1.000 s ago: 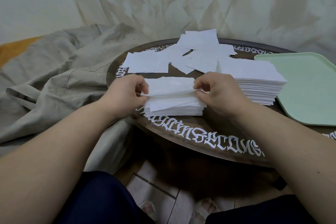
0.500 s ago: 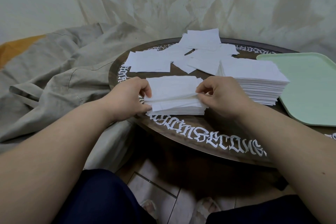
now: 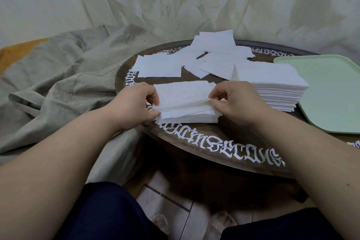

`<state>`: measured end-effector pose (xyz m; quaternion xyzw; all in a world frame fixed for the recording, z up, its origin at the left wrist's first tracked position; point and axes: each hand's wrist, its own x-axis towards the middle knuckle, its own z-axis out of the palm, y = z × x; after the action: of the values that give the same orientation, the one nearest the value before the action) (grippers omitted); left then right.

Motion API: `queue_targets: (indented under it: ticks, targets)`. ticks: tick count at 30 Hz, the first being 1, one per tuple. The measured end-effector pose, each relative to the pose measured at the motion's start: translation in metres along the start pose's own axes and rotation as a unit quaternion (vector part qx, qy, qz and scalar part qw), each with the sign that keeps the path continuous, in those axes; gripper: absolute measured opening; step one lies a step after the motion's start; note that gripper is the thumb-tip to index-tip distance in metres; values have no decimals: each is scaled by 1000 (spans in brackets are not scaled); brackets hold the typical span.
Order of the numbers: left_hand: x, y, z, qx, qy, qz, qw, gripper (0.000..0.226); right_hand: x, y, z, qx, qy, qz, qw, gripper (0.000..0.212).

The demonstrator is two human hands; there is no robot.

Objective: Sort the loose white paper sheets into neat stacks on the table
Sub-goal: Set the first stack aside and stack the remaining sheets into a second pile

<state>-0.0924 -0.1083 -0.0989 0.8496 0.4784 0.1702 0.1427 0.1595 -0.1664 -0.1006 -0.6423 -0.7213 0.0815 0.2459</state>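
Sheets atop the small stack (image 3: 187,101) at the frame's middle, lifted a second ago, are now pinched flatter by the left hand (image 3: 136,101) and right hand (image 3: 231,99), so squaring is nearly done.

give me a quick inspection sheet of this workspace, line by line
surface: round dark table with white lettering round its rim
job's things: small paper stack at the near edge; taller neat stack to its right; loose sheets scattered behind
clutter: green tray on the table's right side
grippers: left hand grips the small stack's left end; right hand pinches its upper sheets
cables: nothing seen
surroundings: beige cloth at left, pale draped sheet behind
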Motion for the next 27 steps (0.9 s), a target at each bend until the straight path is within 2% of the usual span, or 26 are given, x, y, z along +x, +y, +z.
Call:
queue_targets:
  ticks: [13, 21, 27]
  targets:
    - [-1, -2, -3, -2, -6, -4, 1000, 23, 0, 1, 1, -8, -23, -11, 1000, 15]
    - [2, -3, 4, 46, 37, 7, 998, 25, 1, -5, 1, -17, 2, -29, 999, 16]
    - [3, -2, 4, 68, 61, 10, 996, 25, 1, -5, 3, -38, -8, -45, 998, 16]
